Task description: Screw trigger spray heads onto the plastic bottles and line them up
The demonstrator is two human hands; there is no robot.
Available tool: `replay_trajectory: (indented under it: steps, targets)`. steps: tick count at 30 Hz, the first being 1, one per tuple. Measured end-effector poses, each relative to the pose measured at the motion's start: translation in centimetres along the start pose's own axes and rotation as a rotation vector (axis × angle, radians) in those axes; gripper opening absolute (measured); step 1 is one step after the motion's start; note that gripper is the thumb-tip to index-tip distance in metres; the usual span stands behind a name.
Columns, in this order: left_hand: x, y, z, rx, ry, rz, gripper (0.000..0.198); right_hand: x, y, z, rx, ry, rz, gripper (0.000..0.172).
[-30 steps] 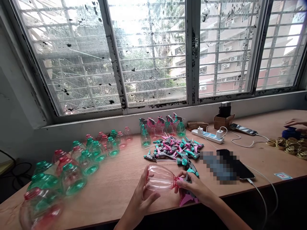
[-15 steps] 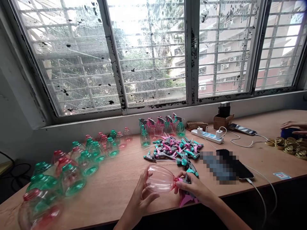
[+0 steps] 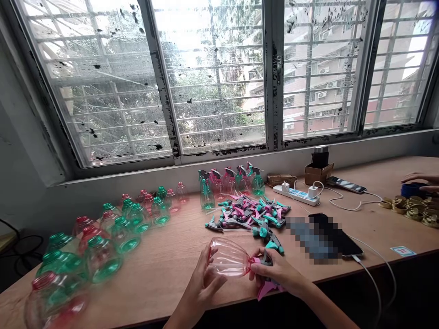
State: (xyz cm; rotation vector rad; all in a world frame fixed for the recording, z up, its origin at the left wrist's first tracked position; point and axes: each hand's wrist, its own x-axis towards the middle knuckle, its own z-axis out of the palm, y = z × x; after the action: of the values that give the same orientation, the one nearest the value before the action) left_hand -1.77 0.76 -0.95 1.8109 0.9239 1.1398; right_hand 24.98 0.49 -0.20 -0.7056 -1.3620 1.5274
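A clear pink spray bottle (image 3: 229,258) lies sideways in the air above the table's front edge, its neck to the right. My left hand (image 3: 202,283) is wrapped around its base end, thumb below and fingers behind. At the neck, my right hand (image 3: 274,267) grips a pink and grey trigger sprayer head (image 3: 265,289), whose collar meets the bottle's mouth. Whether the threads are engaged is hidden by my fingers. Just behind my hands lies a heap of pink, green and grey sprayer heads (image 3: 247,212).
Several open green and pink bottles (image 3: 103,258) stand at the left. Bottles with sprayers (image 3: 207,194) stand by the wall. A power strip (image 3: 297,194), phones (image 3: 336,235) with cables and gold-coloured pieces (image 3: 408,208) are to the right. Another person's hand (image 3: 420,178) is beside a blue object.
The sprayer head has turned and dropped slightly in my right hand. My left hand keeps the bottle nearly still. At the far right, the other person's hand has moved slightly.
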Motion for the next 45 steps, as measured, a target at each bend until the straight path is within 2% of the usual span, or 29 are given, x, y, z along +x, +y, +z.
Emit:
replay_trajectory:
  steps: [9, 15, 19, 26, 31, 39, 45]
  targets:
    - [0.0, -0.5, 0.2, 0.006, -0.018, 0.057, 0.083, 0.0, -0.3, 0.1, -0.003, 0.048, -0.015, 0.038]
    - [-0.1, -1.2, 0.1, -0.07, -0.01, 0.009, 0.101, 0.1, -0.3, 0.2, 0.017, 0.027, -0.015, 0.038]
    - [-0.2, -1.0, 0.2, -0.083, 0.0, -0.073, 0.099, 0.1, -0.3, 0.2, 0.006, 0.017, -0.019, 0.038]
    - [-0.3, 0.1, 0.4, -0.075, -0.003, -0.073, 0.095, -0.1, -0.5, 0.2, -0.006, 0.035, -0.019, 0.039]
    - [-0.3, 0.9, 0.3, 0.019, -0.003, -0.01, 0.08, 0.0, -0.7, 0.1, -0.031, 0.074, -0.007, 0.045]
    - [-0.3, 0.3, 0.7, -0.083, -0.042, 0.015, 0.086, 0.0, -1.0, 0.3, 0.02, 0.09, -0.005, 0.048]
    - [0.0, 0.2, 0.6, 0.058, 0.012, 0.098, 0.084, 0.0, -0.5, 0.0, 0.019, 0.101, -0.008, 0.046]
